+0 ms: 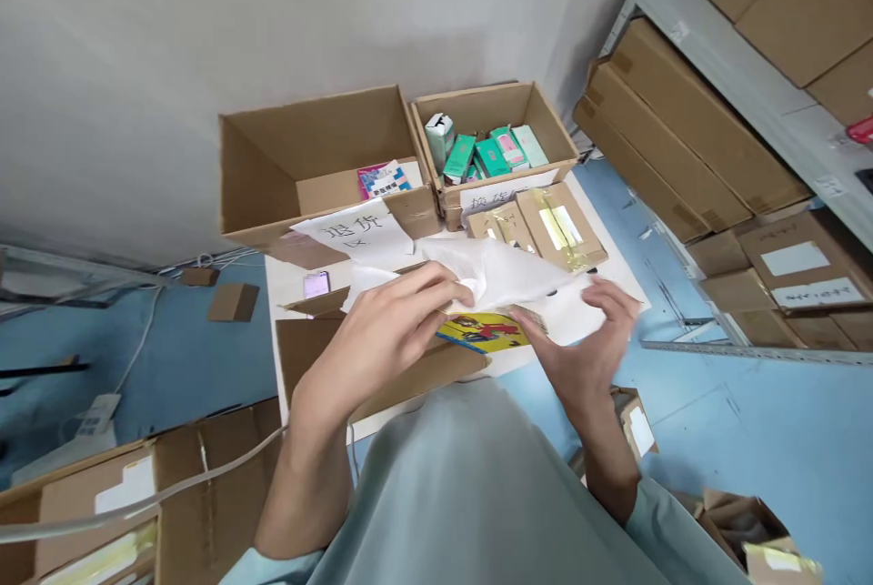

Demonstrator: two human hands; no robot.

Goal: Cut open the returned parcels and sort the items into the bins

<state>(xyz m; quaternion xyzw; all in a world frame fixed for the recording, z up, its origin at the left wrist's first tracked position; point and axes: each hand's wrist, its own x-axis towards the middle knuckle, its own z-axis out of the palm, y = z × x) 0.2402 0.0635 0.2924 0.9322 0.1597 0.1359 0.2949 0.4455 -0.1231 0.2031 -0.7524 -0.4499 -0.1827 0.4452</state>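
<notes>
Right now my left hand [392, 330] pinches the crumpled white plastic mailer bag [497, 271], fingers closed on its near edge, while just right of it my right hand [587, 339] grips the yellow printed flat packet [484, 330] half under the bag. I judge I'm mid-unwrapping; next calls for pulling the two apart. The packet's print is mostly covered, and the bag hides my right fingertips.

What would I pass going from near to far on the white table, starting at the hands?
Left hand and right hand holding white paper → flat taped boxes → open box of small green packs → grey wall.
</notes>
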